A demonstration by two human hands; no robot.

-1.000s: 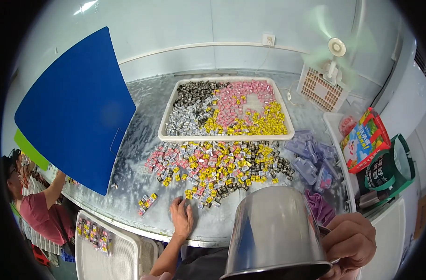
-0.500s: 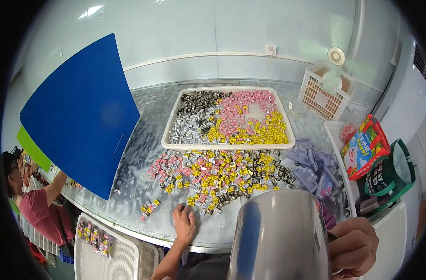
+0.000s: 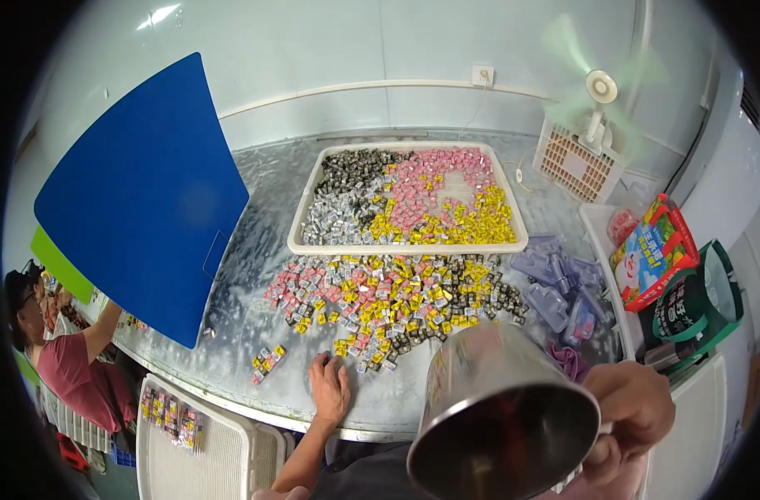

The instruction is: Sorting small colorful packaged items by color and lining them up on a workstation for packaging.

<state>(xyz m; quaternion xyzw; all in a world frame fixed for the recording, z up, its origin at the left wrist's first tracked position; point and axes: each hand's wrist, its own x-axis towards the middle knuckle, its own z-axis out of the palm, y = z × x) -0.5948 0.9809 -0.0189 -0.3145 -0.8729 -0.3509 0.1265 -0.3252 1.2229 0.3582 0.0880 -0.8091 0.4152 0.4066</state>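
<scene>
My right hand (image 3: 631,417) grips a shiny steel cup (image 3: 500,408), held close to the camera at the lower right with its mouth tipped toward me. The inside of the cup looks dark. My left hand (image 3: 330,388) lies flat on the metal table (image 3: 255,333), fingers spread, just below a wide heap of small wrapped candies (image 3: 388,296) in pink, yellow, silver and black. A white tray (image 3: 313,243) behind the heap holds more candies sorted by colour.
A big blue board (image 3: 142,196) leans at the left. Purple plastic pieces (image 3: 555,287) lie right of the heap. A small fan (image 3: 592,125), a white basket, bright packets (image 3: 650,250) and a green bag stand at the right. Another person (image 3: 67,362) works at lower left.
The cup has tipped over, from showing its outer wall to showing its open mouth toward me. My left hand stays flat on the table.
</scene>
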